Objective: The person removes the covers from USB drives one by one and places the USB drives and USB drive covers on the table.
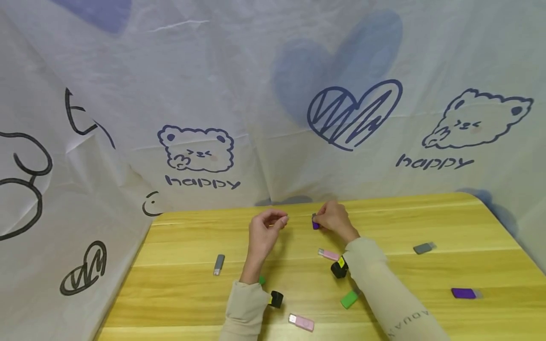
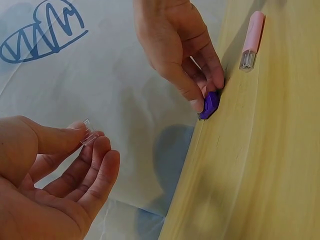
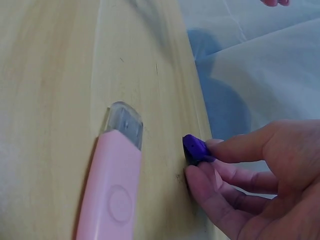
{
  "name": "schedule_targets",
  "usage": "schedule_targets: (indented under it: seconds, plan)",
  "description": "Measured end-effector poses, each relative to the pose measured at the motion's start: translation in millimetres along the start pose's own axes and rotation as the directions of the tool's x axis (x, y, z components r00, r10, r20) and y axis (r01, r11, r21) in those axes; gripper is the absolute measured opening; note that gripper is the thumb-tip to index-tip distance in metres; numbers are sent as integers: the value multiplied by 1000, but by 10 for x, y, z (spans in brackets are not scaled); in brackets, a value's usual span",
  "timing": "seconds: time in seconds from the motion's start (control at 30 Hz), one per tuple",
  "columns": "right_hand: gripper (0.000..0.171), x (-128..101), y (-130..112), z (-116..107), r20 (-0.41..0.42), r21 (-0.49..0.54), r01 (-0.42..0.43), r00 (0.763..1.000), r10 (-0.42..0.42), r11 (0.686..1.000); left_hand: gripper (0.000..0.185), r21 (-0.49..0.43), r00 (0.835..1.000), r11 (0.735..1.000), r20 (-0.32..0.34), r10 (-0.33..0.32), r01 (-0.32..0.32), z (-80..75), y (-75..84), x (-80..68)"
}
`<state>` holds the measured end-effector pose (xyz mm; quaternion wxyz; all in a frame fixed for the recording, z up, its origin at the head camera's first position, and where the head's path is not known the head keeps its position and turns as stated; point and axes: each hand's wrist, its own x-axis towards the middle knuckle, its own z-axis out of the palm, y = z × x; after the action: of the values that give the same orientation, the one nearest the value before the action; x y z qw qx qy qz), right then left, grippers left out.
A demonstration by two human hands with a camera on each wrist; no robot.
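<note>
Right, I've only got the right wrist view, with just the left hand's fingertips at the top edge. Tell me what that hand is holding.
Observer: The left hand pinches a small clear cap-like piece in its grip.
Operator: Now check the rest of the table for anything purple.
Observer: A purple stick lies out to the right of the right forearm.
Operator: Report what lies on the wood to the left of the left hand.
Observer: A grey stick lies there.
</note>
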<state>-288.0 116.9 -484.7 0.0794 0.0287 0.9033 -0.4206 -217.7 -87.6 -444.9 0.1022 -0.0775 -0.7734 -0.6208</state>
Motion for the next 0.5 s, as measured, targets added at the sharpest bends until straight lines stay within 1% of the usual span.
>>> schedule_targets:
  seconds: [0.1, 0.17, 0.33, 0.5]
  plan:
    - [17, -4, -13, 8, -17, -22, -5, 1000, 5, 1000, 8, 8, 1000, 1000, -7, -1, 1, 11, -149, 49]
    - [17, -6, -22, 14, -27, -32, -5, 1000, 5, 999, 8, 5, 1000, 1000, -11, -1, 1, 13, -213, 67]
    - [15, -34, -5, 9, -16, -34, 12, 1000, -12, 999, 5, 2, 1000, 1000, -5, 4, -4, 15, -276, 66]
    - [14, -133, 37, -63, 0, -42, 45, 999, -45, 998, 4, 33, 999, 999, 30, 22, -23, 16, -324, 46]
